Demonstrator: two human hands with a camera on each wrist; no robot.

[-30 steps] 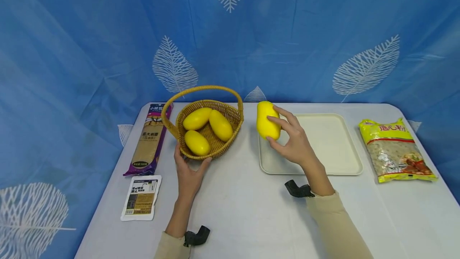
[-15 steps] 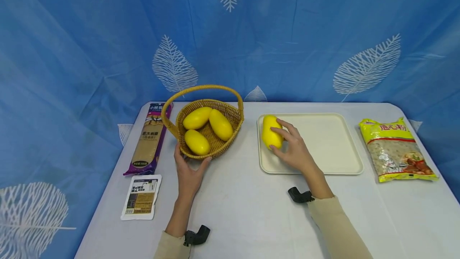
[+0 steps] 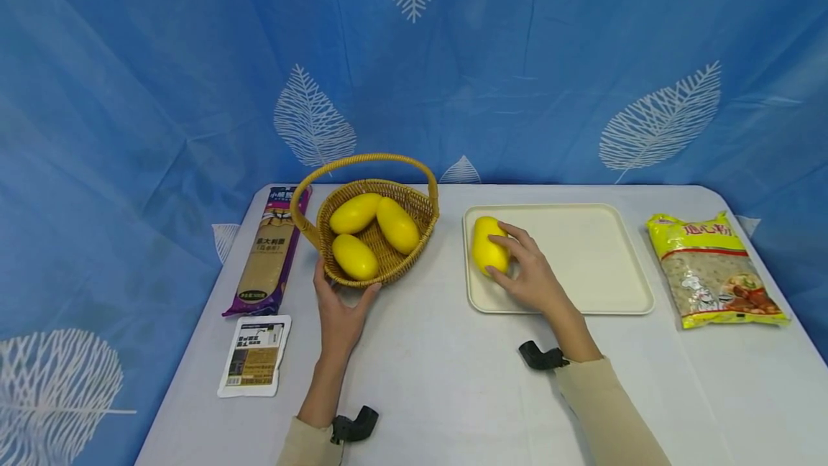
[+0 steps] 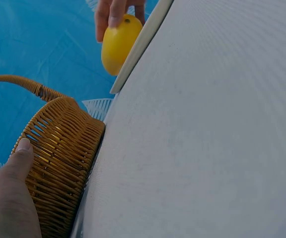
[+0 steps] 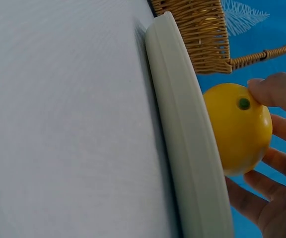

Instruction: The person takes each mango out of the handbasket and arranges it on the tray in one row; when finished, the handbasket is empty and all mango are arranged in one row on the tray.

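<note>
My right hand (image 3: pixel 530 275) holds a yellow mango (image 3: pixel 489 247), thumb on the near side and fingers on the far side. The mango lies upright lengthwise over the left part of a cream tray (image 3: pixel 582 257). In the right wrist view, the green stem spot of the mango (image 5: pixel 237 129) faces the camera, and the tray's rim (image 5: pixel 187 134) hides its underside. My left hand (image 3: pixel 343 318) grips the near side of a wicker basket (image 3: pixel 414 265); its thumb presses the woven wall (image 4: pixel 66 153) in the left wrist view. Inside the basket are three mangoes (image 3: pixel 355 257).
A purple pack of spaghetti (image 3: pixel 265 257) lies left of the basket, with a small white pouch (image 3: pixel 254 356) nearer. Right of the tray rests a yellow-ended bag of pasta (image 3: pixel 714 272). The basket's tall handle (image 3: pixel 365 158) arches over it. A blue leaf-print curtain (image 3: pixel 517 78) hangs behind the table.
My right hand has lowered the mango from above the tray's far left corner down into its left part. The left hand and the basket have stayed put.
</note>
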